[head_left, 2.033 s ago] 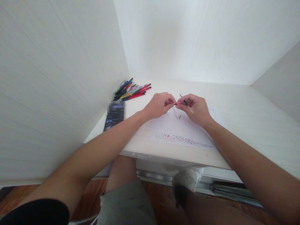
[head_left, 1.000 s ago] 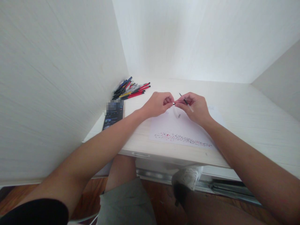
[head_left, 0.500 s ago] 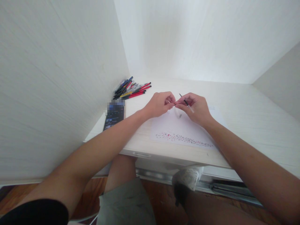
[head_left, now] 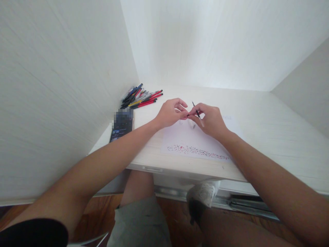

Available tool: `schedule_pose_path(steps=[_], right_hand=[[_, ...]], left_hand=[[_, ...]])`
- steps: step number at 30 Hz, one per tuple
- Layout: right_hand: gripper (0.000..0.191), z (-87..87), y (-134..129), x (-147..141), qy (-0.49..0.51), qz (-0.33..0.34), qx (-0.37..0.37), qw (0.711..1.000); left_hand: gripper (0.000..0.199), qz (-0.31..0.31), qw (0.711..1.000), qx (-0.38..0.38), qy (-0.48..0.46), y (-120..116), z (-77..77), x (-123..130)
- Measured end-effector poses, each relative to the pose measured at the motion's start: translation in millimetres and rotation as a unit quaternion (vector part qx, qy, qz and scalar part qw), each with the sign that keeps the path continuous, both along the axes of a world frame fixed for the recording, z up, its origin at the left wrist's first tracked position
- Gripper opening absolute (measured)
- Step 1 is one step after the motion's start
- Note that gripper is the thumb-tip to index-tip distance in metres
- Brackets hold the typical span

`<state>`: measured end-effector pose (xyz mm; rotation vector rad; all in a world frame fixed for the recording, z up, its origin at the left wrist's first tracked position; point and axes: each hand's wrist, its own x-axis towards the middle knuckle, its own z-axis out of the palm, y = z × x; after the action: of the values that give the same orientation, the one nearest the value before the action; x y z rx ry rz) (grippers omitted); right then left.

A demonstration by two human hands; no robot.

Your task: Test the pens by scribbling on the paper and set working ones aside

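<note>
Your left hand (head_left: 168, 114) pinched one end of a thin dark pen refill (head_left: 195, 111) | your right hand (head_left: 209, 120) pinched the rest, fingers pressed together | refill sat above the white paper sheet (head_left: 187, 142) on the pale wooden desk (head_left: 269, 133) | heap of coloured pens (head_left: 140, 97) well apart

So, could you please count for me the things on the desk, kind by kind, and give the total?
Heaps of pens: 1, pens too crowded to count
Phones: 1
Sheets of paper: 1
Thin pen parts in the left hand and right hand: at least 1
Total: 4 at least
</note>
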<state>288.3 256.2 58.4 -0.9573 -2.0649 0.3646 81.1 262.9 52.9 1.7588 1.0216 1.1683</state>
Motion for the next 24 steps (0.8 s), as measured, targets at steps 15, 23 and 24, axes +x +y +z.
schedule_pose_path(steps=[15, 23, 24], right_hand=[[0.015, -3.8, 5.0, 2.9, 0.014, -0.008, 0.000, 1.000], [0.017, -6.3, 7.3, 4.9, 0.025, -0.007, -0.005, 1.000], [0.018, -5.9, 6.9, 4.7, 0.027, -0.005, -0.007, 1.000]], left_hand=[[0.030, -0.037, 0.911, 0.195, 0.363, 7.1, -2.5, -17.4], [0.024, -0.024, 0.910, 0.187, 0.369, 12.0, -5.2, -17.4], [0.020, -0.025, 0.910, 0.186, 0.370, 11.8, -4.3, -17.5]])
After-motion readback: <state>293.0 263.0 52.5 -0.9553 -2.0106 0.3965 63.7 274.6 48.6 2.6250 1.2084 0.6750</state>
